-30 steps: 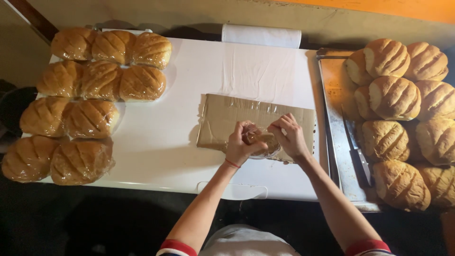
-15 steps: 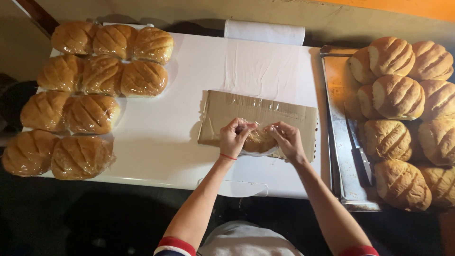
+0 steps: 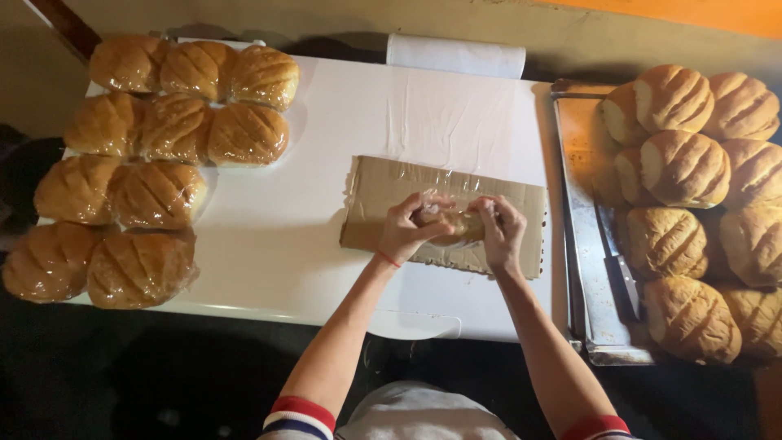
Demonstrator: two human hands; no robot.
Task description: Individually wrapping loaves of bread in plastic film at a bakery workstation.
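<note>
Over the cardboard, a bun is now gripped by both hands, film drawn tighter than before, wrapping nearly closed.

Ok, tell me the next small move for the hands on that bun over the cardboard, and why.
Probably fold the loose film under the bun and press it shut. Both the left hand and the right hand grip it over the cardboard sheet, clear film bunched around it, and the wrapped buns on the left are fully sealed.
</note>
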